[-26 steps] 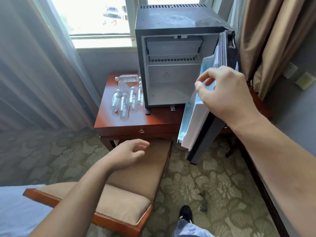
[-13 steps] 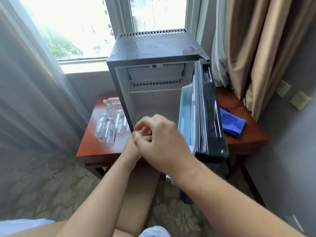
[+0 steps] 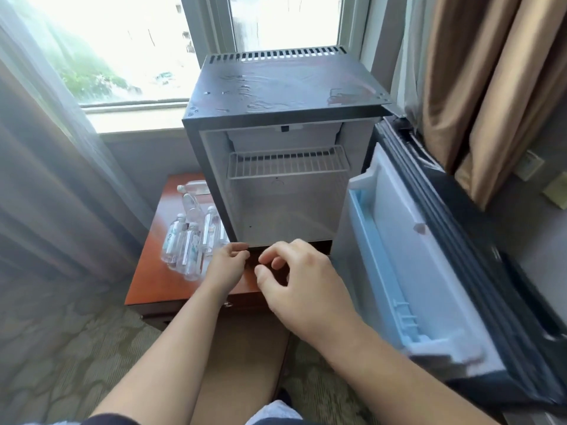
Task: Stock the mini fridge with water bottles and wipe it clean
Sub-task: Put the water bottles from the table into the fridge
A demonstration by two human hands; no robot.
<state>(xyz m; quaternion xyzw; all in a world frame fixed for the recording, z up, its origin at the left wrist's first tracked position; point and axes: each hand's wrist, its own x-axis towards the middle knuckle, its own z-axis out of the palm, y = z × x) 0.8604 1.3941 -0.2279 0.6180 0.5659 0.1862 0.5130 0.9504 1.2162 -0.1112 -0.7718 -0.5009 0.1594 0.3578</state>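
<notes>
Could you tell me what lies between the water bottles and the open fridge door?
In the head view, the fridge's open cabinet lies between the water bottles and the door, with both hands just in front.

Reddish wooden side table (image 3: 147, 280) under a bright window (image 3: 122, 47), sheer grey curtain (image 3: 40, 179) left of the table, tan drapes (image 3: 478, 87) to its right, patterned carpet (image 3: 61, 363) below the table, padded bench seat (image 3: 239, 363) in front of it

Hotel room: mini fridge (image 3: 285, 96), curtains (image 3: 478, 87).
</notes>
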